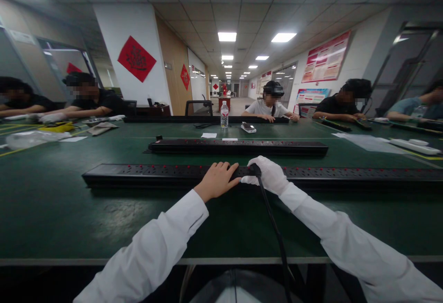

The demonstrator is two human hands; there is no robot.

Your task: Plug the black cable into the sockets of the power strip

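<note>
A long black power strip (166, 173) with rows of sockets and small red parts lies across the green table in front of me. Bare, my left hand (218, 179) rests over its middle with the fingers spread, the thumb pointing toward the other hand. My right hand (272, 173), in a white glove, is closed around a black power plug (255, 170) at the strip's sockets. How deep the plug sits cannot be made out. Its black cable (272, 217) runs down over the table's front edge toward me.
Behind lies a second black power strip (242, 147). Farther back are a water bottle (224, 116), a phone (248, 127) on a white object, and paper (209, 135). A plastic bag (34, 139) lies left, a white sheet (370, 142) right. Several people sit around the table.
</note>
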